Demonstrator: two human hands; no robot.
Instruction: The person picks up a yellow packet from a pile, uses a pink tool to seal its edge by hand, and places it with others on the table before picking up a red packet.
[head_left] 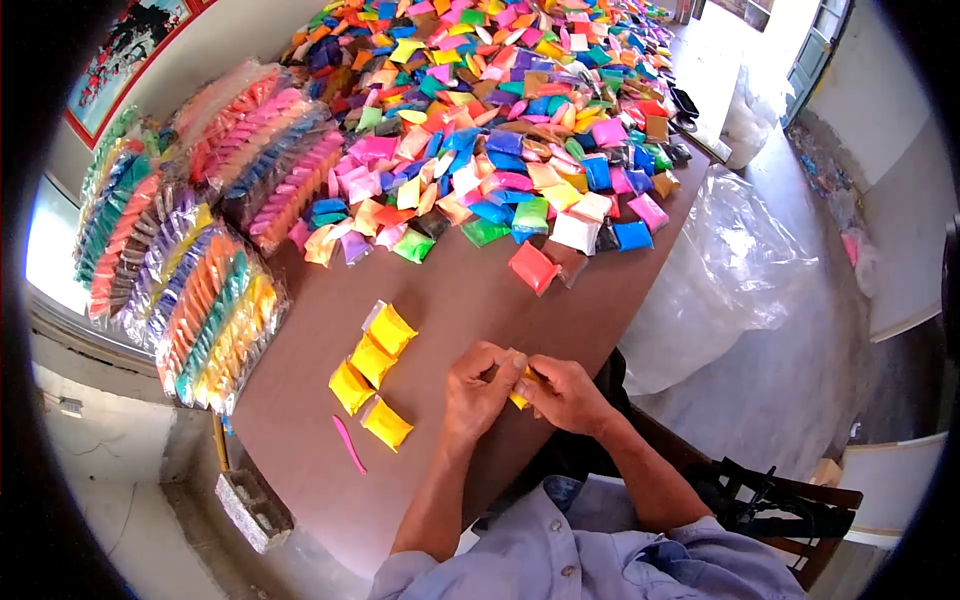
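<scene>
My left hand (482,390) and my right hand (565,393) meet over the front part of the brown table. Between them is a small yellow packet (519,400), pinched by the fingers of both hands and mostly hidden by them. To the left of my hands lie several yellow packets (373,360) in clear wrappers, three in a slanting row and one just below. A thin pink plastic tool (349,444) rests on the table to the left of the lowest packet.
A large heap of colourful packets (500,140) covers the far part of the table (300,480). Clear bags of sorted packets (215,310) line the left edge. On the right, a big transparent plastic bag (720,270) hangs beside the table, with a wooden chair (800,510) near my right arm.
</scene>
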